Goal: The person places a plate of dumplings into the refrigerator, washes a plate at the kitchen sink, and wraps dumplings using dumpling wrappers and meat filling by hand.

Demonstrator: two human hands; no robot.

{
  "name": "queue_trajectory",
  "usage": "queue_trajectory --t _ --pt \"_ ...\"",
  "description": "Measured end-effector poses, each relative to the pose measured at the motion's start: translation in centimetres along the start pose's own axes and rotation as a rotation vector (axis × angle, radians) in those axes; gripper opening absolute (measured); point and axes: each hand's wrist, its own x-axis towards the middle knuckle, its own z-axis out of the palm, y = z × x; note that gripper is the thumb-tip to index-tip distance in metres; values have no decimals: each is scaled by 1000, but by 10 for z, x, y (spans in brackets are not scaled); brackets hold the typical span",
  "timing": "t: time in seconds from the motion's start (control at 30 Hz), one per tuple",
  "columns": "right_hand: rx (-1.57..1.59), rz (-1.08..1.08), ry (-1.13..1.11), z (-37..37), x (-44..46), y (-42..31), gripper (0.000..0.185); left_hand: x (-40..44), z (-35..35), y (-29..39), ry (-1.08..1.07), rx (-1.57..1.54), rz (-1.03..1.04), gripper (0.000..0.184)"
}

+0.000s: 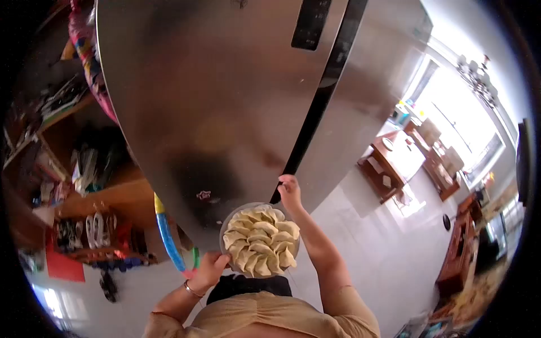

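Observation:
A round plate [224,224] piled with pale, uncooked dumplings [260,236] is held level in front of my body. My left hand [211,269] grips its lower left rim, the thumb on top and the other fingers mostly hidden below. Straight ahead stands a tall steel refrigerator [214,112] with a dark vertical handle groove [315,112] between its doors. At the low end of that groove my right hand [289,190] has its fingers curled at the door edge. No gap between the doors is visible.
Shelves [67,118] with books and odds and ends fill the left, above a shoe rack [93,231]. A blue hoop-like tube [169,236] leans beside the refrigerator. To the right, tiled floor [360,236] runs to a wooden table [389,163] near a bright window.

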Motion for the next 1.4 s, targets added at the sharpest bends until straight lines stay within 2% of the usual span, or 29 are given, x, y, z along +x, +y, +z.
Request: queue_trajectory --t 0.1,0.13,0.17,0.23,0.27,0.3,0.33,0.4,0.43,0.47,0.5,0.57,0.6,0.63,0.67,0.7,0.73,0.77,0.8,0.83,0.9,0.93,1.03,1.07,1.1,1.13,1.23,1.37,1.4 --pt "-83 6 30 -1 15 2 23 -9 18 -25 48 -66 -28 26" --pt "63 116 -62 9 23 22 30 -7 25 -35 81 -100 -17 25" --pt "110 127 -126 16 27 41 32 -8 32 -45 115 -135 -2 25" --pt "193 152 -273 32 30 45 37 -16 54 -53 243 -23 -30 23" --pt "349 214 -316 36 30 42 37 -20 63 -63 299 31 -59 23" --pt "330 210 -374 42 30 40 34 -23 70 -71 347 81 -117 23" --pt "325 181 -427 47 36 36 31 -24 85 -79 401 -205 -35 23" --pt "285 142 -519 58 46 26 21 -31 102 -79 468 46 -7 24" --pt "331 61 -531 71 51 29 23 -31 108 -79 492 174 -2 25" --pt "226 -31 -471 75 50 37 20 -25 118 -84 640 -245 -134 21" --pt "122 -125 -401 74 46 21 17 -25 122 -89 632 -252 -153 21" --pt "-43 -371 -362 82 34 41 16 -10 120 -101 582 -262 -176 21" --pt "-47 -393 -454 77 26 32 20 -10 124 -85 568 7 -244 27" --pt "-49 -413 -547 72 17 24 25 -12 116 -107 525 226 -169 28" --pt "-90 -507 -593 71 14 15 22 -11 117 -110 572 61 -232 28" --pt "-141 -514 -706 61 13 -18 19 -9 114 -110 613 -102 -291 28" --pt "-169 -567 -804 61 10 -29 20 -7 114 -102 600 -101 -308 27" --pt "-282 -750 -879 74 -2 -23 25 -1 100 -125 579 -101 -308 26" --pt "-280 -777 -959 70 0 -46 25 0 101 -146 606 -240 -243 25" --pt "-277 -802 -1041 70 1 -66 25 -1 104 -139 602 -180 -265 24" --pt "-361 -1102 -1120 85 -7 -71 21 -2 105 -131 600 -51 -299 24" --pt "-387 -1230 -1143 90 -14 -74 19 -4 111 -116 594 -143 -307 27" --pt "-411 -1577 -1152 110 -40 -85 17 -6 106 -125 590 129 -234 27" --pt "-337 -1639 -1122 112 -43 -94 17 -3 106 -148 628 -17 -248 27" --pt "-258 -1697 -1092 120 -50 -105 17 -6 102 -143 642 -21 -253 27" --pt "-235 -1747 -1043 124 -58 -107 31 -7 108 -131 656 -27 -259 27" --pt "-233 -1863 -1020 142 -90 -95 36 -6 116 -144 720 -77 -245 27" --pt "-412 -1908 -1022 156 -136 -110 38 -3 119 -166 806 -163 -197 26" --pt "-451 -1839 -1060 162 -148 -114 38 -2 122 -166 827 -149 -194 26"
